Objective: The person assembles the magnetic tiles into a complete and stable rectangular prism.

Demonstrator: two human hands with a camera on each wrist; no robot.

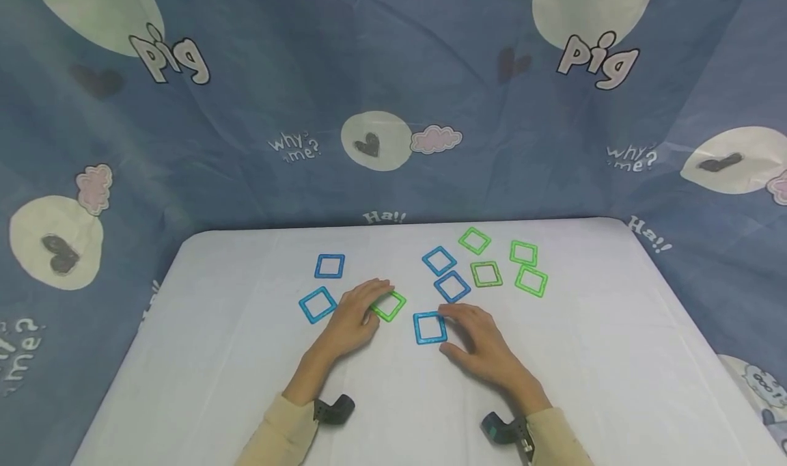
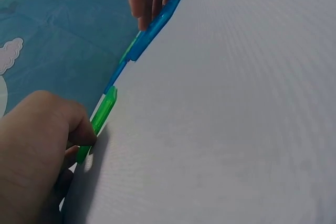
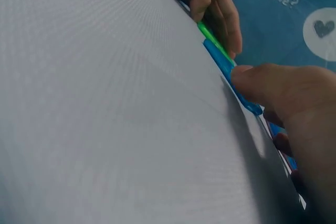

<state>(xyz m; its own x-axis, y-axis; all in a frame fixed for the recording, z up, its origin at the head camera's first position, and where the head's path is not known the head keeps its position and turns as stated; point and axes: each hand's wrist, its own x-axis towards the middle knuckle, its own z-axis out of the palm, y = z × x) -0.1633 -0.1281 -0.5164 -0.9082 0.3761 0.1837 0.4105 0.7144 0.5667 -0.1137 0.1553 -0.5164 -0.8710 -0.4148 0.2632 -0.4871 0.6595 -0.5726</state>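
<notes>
Mid-frame: hollow green square point(image 1: 397, 311), left corner hidden by my left hand point(image 1: 353, 321) pinching it. Right of it, hollow blue square point(image 1: 416, 329), my right hand point(image 1: 482, 346) gripping its right edge. Wrist views: both edge-on.

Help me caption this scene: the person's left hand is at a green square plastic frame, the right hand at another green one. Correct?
Not quite: the head view shows the right hand at a blue square plastic frame, not green. The left hand is at a green square plastic frame, as you say.
</notes>
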